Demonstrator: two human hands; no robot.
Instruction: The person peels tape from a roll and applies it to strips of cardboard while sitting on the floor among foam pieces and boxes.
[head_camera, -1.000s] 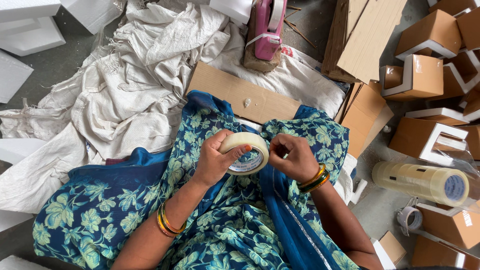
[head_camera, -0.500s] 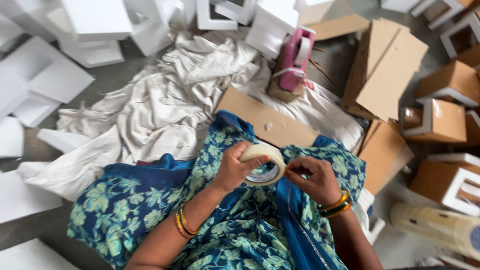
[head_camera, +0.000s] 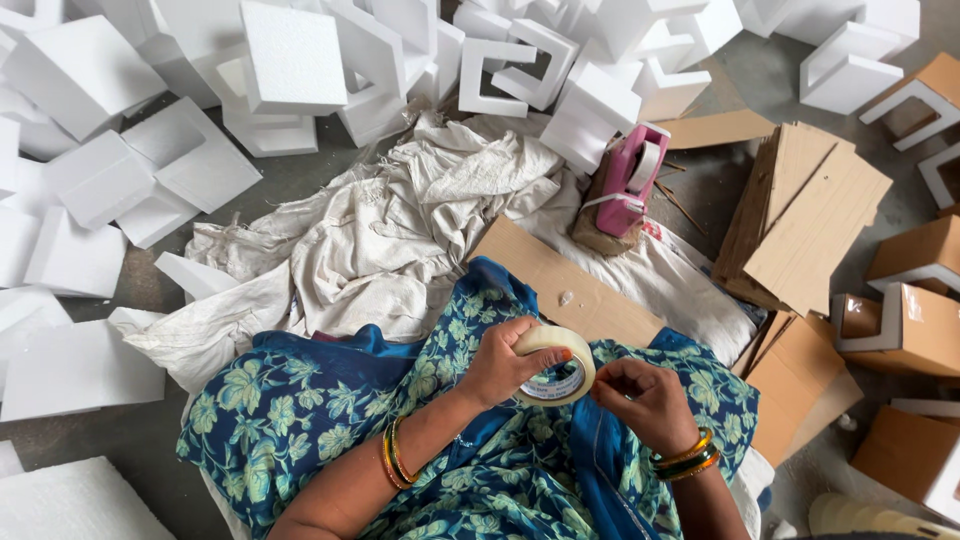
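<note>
Grey concrete floor (head_camera: 150, 440) formed the working surface, seen from above over a lap draped in blue floral cloth (head_camera: 300, 420). At lower centre of the frame the left hand (head_camera: 497, 362) was closed around a roll of clear packing tape (head_camera: 556, 366), thumb on the outer turns, holding it upright above the lap. Just to its right, the right hand (head_camera: 647, 400) was curled, fingertips pressed together at the roll's edge, apparently picking at the tape end; whether any tape was lifted could not be seen. For this step a steady grip on the roll and a nail run along the seam would probably serve best. Beyond the hands lay a flat cardboard strip (head_camera: 560, 285), crumpled white sacking (head_camera: 400, 240), and a pink tape dispenser (head_camera: 625, 180) at upper centre. White foam blocks (head_camera: 290, 55) filled the upper left; brown cartons (head_camera: 900, 330) occupied the right.
</note>
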